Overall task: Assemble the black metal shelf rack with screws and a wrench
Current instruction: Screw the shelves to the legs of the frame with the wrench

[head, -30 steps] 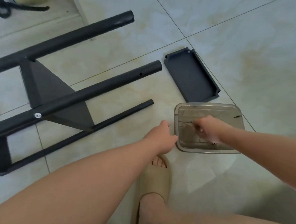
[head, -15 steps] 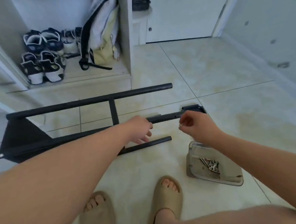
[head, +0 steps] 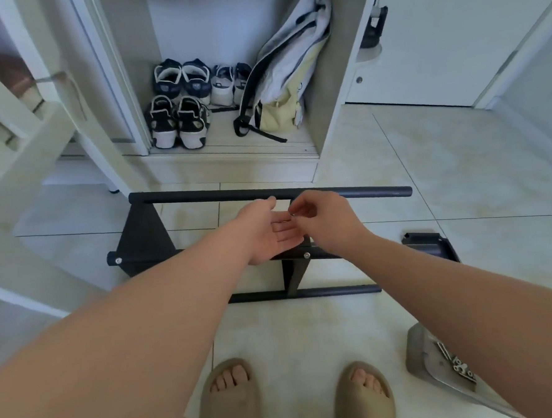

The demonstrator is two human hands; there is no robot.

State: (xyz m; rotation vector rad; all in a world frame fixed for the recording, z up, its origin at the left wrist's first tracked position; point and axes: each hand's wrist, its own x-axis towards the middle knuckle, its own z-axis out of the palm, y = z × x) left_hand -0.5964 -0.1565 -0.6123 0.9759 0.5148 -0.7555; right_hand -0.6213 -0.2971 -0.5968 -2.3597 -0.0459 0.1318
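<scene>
The black metal shelf rack (head: 203,196) lies on its side on the tiled floor, with three tubes and two dark panels fixed between them. My left hand (head: 274,231) is held palm up and flat above the rack's middle tube. My right hand (head: 320,220) pinches a small silver screw (head: 292,215) just over the left fingers. A loose black shelf panel (head: 430,244) lies to the right of the rack. A clear plastic box (head: 422,358) holding several screws sits on the floor at the lower right, partly hidden by my right forearm.
An open white cabinet (head: 232,153) stands behind the rack with several sneakers (head: 179,124) and a pale backpack (head: 289,75) inside. A white door (head: 436,53) is at the back right. My feet in tan slides (head: 230,402) stand near the bottom edge.
My right hand left the screw box with a screw and rose over the rack. My left hand turned palm up beneath it. The view tilted up from the floor to the cabinet.
</scene>
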